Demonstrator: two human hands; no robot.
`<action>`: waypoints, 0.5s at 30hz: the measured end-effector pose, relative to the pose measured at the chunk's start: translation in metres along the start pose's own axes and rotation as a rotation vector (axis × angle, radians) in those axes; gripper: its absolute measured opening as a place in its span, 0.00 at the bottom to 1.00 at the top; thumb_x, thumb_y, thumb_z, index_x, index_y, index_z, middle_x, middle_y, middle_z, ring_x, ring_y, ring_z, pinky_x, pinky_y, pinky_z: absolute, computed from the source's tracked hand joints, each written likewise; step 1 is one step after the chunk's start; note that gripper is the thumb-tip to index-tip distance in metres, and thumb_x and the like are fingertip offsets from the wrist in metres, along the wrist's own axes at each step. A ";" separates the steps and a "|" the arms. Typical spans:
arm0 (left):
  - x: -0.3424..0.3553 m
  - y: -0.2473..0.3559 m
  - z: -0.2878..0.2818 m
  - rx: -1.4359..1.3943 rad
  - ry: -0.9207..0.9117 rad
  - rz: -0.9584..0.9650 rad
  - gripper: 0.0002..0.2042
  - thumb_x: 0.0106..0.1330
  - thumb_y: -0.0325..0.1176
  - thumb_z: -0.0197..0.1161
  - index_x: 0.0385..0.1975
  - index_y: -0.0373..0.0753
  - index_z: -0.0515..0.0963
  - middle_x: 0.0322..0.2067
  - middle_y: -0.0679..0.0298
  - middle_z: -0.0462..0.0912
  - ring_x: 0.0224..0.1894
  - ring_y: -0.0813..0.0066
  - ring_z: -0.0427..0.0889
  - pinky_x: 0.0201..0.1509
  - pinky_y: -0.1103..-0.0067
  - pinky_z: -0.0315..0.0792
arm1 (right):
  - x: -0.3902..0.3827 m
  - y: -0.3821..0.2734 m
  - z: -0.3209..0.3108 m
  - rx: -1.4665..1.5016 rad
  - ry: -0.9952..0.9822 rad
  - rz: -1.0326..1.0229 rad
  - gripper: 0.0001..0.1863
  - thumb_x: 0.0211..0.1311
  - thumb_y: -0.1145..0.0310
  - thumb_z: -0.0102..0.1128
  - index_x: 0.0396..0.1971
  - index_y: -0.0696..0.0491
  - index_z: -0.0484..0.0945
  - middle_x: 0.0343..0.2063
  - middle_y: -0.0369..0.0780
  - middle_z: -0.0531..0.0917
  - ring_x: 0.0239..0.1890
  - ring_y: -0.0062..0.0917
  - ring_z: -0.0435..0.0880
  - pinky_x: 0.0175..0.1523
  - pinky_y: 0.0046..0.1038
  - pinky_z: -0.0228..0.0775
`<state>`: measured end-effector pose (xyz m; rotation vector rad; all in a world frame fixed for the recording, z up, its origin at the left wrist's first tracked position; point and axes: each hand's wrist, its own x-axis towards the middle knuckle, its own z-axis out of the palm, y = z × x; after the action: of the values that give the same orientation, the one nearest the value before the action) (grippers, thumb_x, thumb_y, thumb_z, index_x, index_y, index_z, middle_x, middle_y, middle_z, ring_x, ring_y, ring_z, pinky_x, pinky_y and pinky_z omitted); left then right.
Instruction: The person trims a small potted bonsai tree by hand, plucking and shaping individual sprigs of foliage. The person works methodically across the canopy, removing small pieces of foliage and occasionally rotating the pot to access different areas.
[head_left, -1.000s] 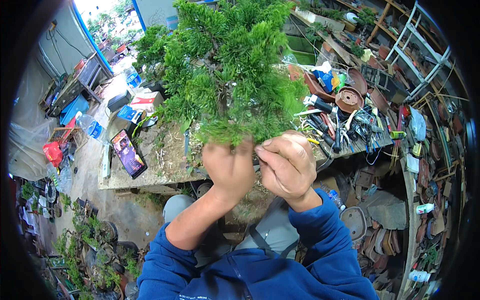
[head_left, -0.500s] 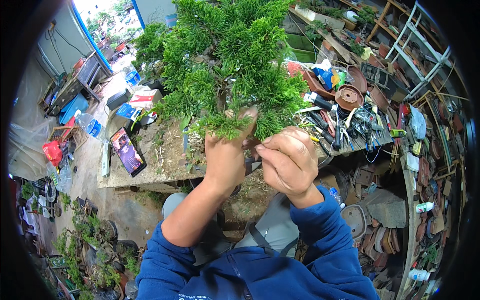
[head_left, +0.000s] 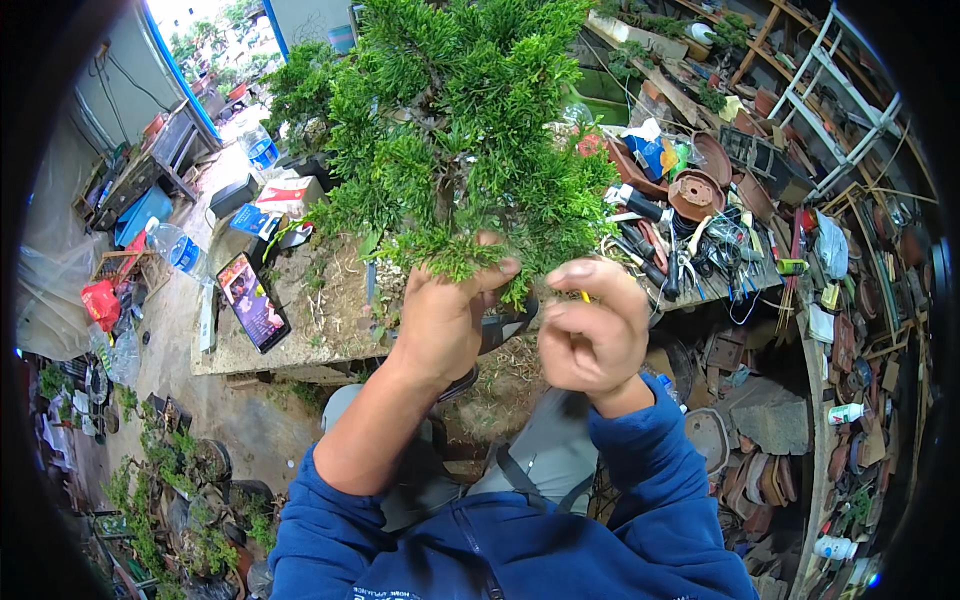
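A dense green juniper bonsai (head_left: pixel 470 130) stands at the near edge of the work table, its trunk partly showing through the foliage. My left hand (head_left: pixel 445 320) is closed around a low front branch (head_left: pixel 450 252), with sprigs poking out above the fingers. Just right of it, apart from the foliage, my right hand (head_left: pixel 597 330) is half curled, a gap showing between thumb and forefinger. A small yellow spot appears by that forefinger; whether it lies in the hand or behind it I cannot make out.
A phone (head_left: pixel 252 303) lies on the table (head_left: pixel 300 340) at left, near a water bottle (head_left: pixel 178 248) and boxes. Hand tools (head_left: pixel 680 265) and clay pots (head_left: pixel 697 193) crowd the right side. Shelves stacked with pots line the far right. Potted plants (head_left: pixel 180 490) stand at lower left.
My right hand has drawn back to the right from the low foliage, and its thumb and forefinger have parted. My left hand stays at the branch, shifted slightly left.
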<state>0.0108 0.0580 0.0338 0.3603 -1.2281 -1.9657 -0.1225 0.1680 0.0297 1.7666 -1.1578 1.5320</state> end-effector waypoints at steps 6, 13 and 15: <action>0.000 0.024 0.002 -0.147 -0.033 -0.331 0.09 0.68 0.21 0.60 0.45 0.41 0.74 0.34 0.63 0.79 0.30 0.63 0.82 0.28 0.69 0.73 | 0.022 0.005 0.004 -0.318 -0.033 0.034 0.23 0.50 0.83 0.68 0.49 0.53 0.86 0.51 0.46 0.81 0.47 0.37 0.84 0.48 0.33 0.81; -0.001 0.029 0.002 -0.085 0.005 -0.347 0.07 0.68 0.22 0.62 0.44 0.38 0.77 0.31 0.58 0.81 0.24 0.69 0.80 0.19 0.76 0.65 | 0.037 0.010 0.017 -0.409 -0.022 -0.044 0.16 0.44 0.78 0.66 0.38 0.56 0.87 0.52 0.43 0.86 0.43 0.35 0.83 0.46 0.34 0.75; -0.004 0.030 0.002 -0.098 0.026 -0.371 0.08 0.67 0.22 0.63 0.44 0.38 0.78 0.31 0.59 0.82 0.23 0.69 0.79 0.19 0.77 0.64 | 0.037 0.012 0.019 -0.388 -0.012 -0.069 0.14 0.44 0.79 0.66 0.36 0.58 0.86 0.51 0.42 0.86 0.42 0.35 0.83 0.45 0.34 0.75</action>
<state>0.0258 0.0549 0.0602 0.5959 -1.1023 -2.3165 -0.1232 0.1372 0.0598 1.5374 -1.2852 1.1627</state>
